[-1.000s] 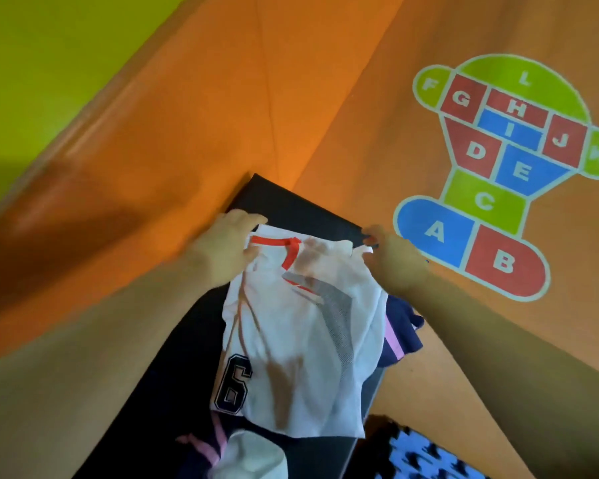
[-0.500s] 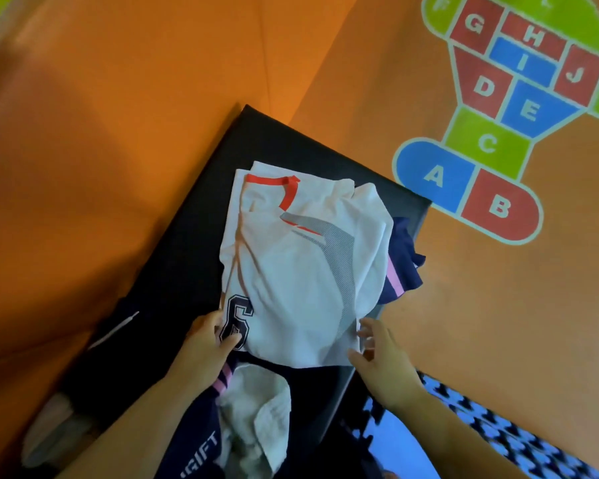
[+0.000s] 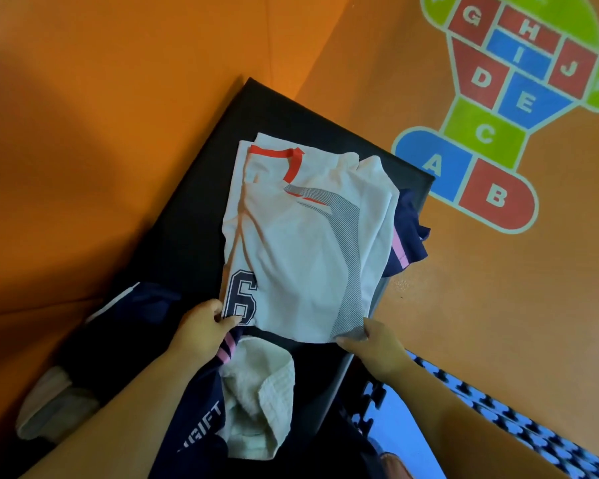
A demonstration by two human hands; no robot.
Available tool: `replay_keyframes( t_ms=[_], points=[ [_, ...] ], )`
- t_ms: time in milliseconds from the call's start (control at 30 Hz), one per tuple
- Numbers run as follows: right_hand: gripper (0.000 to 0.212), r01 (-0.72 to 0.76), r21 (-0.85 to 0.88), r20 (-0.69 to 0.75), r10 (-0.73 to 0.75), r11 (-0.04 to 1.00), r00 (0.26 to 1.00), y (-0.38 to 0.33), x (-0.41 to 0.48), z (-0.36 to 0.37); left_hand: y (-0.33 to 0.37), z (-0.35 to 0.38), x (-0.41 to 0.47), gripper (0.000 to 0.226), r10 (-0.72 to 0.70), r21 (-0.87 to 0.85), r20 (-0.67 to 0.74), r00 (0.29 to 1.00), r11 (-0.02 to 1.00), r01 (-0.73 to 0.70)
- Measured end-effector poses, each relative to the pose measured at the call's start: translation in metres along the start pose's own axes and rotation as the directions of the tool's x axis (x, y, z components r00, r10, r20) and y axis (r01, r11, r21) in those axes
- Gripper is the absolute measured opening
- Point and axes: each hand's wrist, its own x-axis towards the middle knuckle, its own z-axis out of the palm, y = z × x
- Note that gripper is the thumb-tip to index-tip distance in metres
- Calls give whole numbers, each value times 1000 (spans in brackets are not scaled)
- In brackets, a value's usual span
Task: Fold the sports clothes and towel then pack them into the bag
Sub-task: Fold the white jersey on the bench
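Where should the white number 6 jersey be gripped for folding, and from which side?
Grip the two near hem corners of the white jersey, from the person's side: it lies flat on the black surface, collar far, hem nearest. The left hand and right hand pinch there.

Warm, even light. Soft shadows darken the orange surface (image 3: pixel 66 150) at left. The white jersey (image 3: pixel 301 236) looks sharp, while the frame edges bend and blur.

Navy garment (image 3: pixel 407 233) mostly under jersey (image 3: pixel 301 236) — hopscotch (image 3: pixel 519 81) top cropped.
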Motion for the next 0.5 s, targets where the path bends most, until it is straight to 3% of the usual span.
replay_keyframes(
  t_ms=[233,500],
  points=[
    [22,127,147,-56,-120,981,991,-18,-42,-14,7,-31,-38,7,94,-238,-12,995,967,-94],
    [16,305,175,-237,-260,936,936,-85,-87,-49,64,-90,-85,6,226,-217,-122,966,944,-249]
  ],
)
